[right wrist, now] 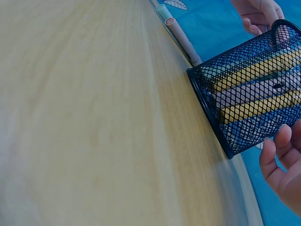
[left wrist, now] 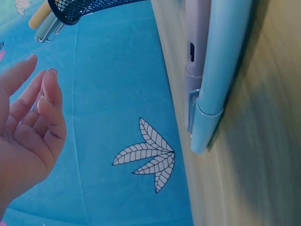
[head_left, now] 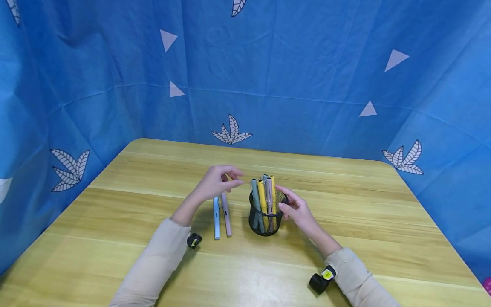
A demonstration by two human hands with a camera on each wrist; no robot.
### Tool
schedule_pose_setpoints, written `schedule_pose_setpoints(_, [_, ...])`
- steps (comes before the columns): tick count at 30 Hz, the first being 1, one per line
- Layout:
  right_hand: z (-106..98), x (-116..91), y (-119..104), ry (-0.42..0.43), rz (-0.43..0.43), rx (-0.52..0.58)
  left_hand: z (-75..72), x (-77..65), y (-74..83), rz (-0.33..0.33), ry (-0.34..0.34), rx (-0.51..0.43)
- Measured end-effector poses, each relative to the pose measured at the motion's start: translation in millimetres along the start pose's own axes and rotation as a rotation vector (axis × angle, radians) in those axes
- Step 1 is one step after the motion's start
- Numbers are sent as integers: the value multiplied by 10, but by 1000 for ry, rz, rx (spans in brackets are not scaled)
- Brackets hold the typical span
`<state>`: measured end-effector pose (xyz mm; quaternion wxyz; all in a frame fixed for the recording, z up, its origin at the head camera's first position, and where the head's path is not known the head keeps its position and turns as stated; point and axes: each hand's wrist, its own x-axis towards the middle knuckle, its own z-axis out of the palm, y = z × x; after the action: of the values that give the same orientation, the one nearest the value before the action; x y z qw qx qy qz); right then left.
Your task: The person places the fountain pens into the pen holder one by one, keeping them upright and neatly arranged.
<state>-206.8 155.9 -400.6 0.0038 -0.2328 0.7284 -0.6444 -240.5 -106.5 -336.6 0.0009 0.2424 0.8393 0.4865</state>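
Observation:
A black mesh pen holder (head_left: 264, 232) stands upright on the table, with several grey-green, yellow and purple-grey pens (head_left: 262, 194) inside. My right hand (head_left: 297, 209) holds the holder's right side near the rim, thumb in front and a finger behind. In the right wrist view, loosely bent fingers (right wrist: 282, 146) lie at the mesh wall. To the holder's left, my left hand (head_left: 220, 182) hovers with bent fingers and nothing between them. Below it, a light blue pen (head_left: 216, 219) and a purple-grey pen (head_left: 226, 217) lie side by side on the table.
The wooden table (head_left: 345, 204) has rounded far corners. A blue curtain (head_left: 291, 85) with white leaves and triangles hangs behind it and along its sides. A black wrist camera (head_left: 194, 241) is on the left sleeve, another black camera (head_left: 319, 282) on the right.

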Motion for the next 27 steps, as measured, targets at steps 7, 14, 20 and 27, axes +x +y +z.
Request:
schedule_pose_setpoints(7, [0, 0, 7, -3, -5, 2, -50, -42, -54, -19, 18, -22])
schedule_pose_setpoints(14, [-1, 3, -1, 0, -1, -1, -102, -50, -98, -17, 33, -38])
schedule_pose_setpoints(20, [2, 7, -9, 2, -1, -1, -157, -58, -136, -39, 43, -31])
schedule_pose_setpoints(27, [6, 5, 3, -2, -9, -5, -195, -79, -186, -88, 13, -6])
